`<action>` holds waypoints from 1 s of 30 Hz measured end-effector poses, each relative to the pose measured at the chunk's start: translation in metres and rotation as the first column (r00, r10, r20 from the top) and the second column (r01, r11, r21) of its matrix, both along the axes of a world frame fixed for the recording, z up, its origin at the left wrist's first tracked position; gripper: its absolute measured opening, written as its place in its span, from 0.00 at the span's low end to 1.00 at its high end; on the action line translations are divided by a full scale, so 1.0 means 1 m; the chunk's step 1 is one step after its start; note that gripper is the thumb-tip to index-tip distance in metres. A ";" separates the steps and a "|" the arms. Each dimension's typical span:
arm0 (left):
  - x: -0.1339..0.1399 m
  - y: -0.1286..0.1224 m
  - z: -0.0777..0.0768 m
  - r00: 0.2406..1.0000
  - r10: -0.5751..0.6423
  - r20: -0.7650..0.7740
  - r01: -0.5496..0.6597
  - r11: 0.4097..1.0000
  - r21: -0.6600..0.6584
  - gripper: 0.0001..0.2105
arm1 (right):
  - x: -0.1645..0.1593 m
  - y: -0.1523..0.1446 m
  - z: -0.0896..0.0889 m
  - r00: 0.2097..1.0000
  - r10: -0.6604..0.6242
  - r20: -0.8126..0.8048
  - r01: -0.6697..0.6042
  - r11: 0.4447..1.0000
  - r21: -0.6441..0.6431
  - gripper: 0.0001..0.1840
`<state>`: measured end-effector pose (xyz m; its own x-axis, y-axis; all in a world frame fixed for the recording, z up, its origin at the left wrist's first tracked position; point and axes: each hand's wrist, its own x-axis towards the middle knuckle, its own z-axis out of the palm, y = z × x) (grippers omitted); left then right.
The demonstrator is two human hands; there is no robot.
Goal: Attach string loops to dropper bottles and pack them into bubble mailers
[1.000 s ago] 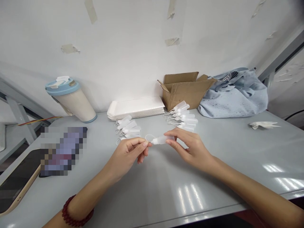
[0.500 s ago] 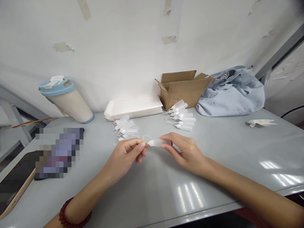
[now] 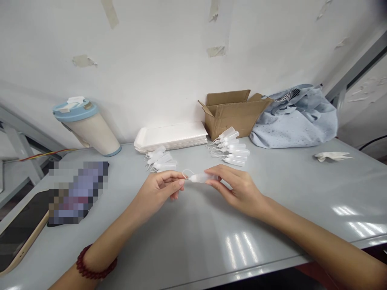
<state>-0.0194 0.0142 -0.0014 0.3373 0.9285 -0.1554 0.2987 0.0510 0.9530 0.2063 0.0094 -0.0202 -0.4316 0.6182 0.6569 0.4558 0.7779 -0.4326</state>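
A small translucent squeeze bottle [image 3: 198, 178] with a thin tip and a looped white strap lies level between my hands, above the table. My right hand [image 3: 237, 187] grips its body from the right with thumb and fingers. At the tip end, my left hand [image 3: 161, 189] is pinched; what sits between its fingertips is too small to make out. Behind my left hand lies a cluster of similar bottles [image 3: 165, 160], partly hidden by the hand. Another group of bottles [image 3: 236, 152] rests farther back on the right.
A stack of white trays [image 3: 172, 136] lies against the wall beside an open cardboard box [image 3: 232, 117]. A light-blue cloth bag [image 3: 296, 121] stands at the right, near a crumpled tissue [image 3: 331, 156]. On the left are a tumbler [image 3: 93, 131] and phones [image 3: 22, 227] on the grey table [image 3: 187, 241].
Both hands have risen slightly with the bottle between them. My left hand now covers more of the left cluster, and the view has shifted a little.
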 end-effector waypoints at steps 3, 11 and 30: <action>-0.001 -0.001 0.002 1.000 0.031 -0.002 -0.031 0.999 0.008 0.09 | 0.000 0.001 0.001 1.000 -0.011 -0.007 0.011 1.000 0.011 0.09; 0.002 -0.003 0.002 0.999 0.008 -0.052 -0.008 1.000 0.013 0.08 | -0.001 0.000 -0.002 1.000 0.008 0.009 -0.008 1.000 -0.007 0.10; 0.003 -0.007 0.003 0.999 0.015 -0.036 -0.016 1.000 -0.022 0.07 | -0.004 -0.004 -0.005 1.000 0.011 -0.026 -0.012 0.999 -0.039 0.09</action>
